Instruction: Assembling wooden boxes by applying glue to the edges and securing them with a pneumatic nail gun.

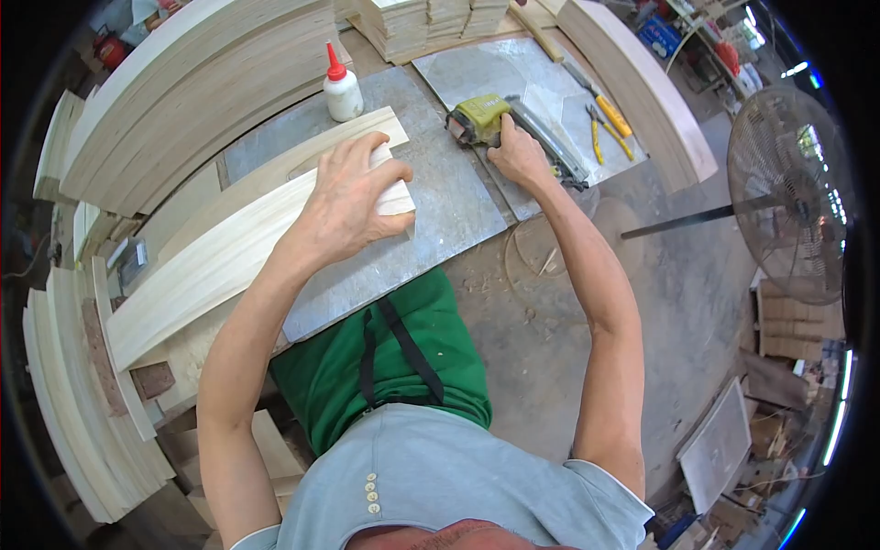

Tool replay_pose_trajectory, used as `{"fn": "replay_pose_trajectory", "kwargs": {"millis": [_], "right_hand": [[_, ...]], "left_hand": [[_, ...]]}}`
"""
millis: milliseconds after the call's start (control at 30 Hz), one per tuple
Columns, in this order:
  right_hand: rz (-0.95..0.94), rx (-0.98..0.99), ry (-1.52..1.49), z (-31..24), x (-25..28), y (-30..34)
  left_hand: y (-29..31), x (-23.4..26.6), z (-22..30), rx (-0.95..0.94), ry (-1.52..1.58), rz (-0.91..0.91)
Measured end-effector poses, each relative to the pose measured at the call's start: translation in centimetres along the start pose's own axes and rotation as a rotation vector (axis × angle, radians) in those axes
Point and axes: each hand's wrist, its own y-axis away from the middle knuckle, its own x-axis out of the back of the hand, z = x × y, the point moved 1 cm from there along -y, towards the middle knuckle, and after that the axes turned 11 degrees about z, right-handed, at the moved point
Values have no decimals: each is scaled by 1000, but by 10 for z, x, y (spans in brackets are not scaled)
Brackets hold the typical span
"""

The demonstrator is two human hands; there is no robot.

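My left hand (344, 197) grips the near-right end of a pale wooden board (215, 252), its fingers curled over the end and the thumb on the near side. Another thin wooden piece (371, 124) lies just behind that board. My right hand (521, 158) is wrapped around a green and black nail gun (484, 115), which rests on its side on the metal-topped table (449, 197). Behind the wooden pieces stands a white squeeze bottle (343, 97) with a red nozzle.
Tall stacks of curved boards (202, 101) rise at the back left; another curved stack (642, 87) stands at the right. Yellow-handled pliers (598, 137) and a yellow-handled tool (611, 115) lie beyond the nail gun. A pedestal fan (793, 206) stands at far right.
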Motion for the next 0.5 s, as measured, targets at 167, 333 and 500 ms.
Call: {"fn": "replay_pose_trajectory", "kwargs": {"millis": [167, 333, 500], "right_hand": [[-55, -89, -167, -26, 104, 14], [-237, -109, -427, -79, 200, 72], [-449, -85, -385, -117, 228, 94]], "left_hand": [[2, -2, -5, 4, 38, 34], [5, -4, -7, -7, 34, 47], [5, -3, -6, -4, 60, 57]]}}
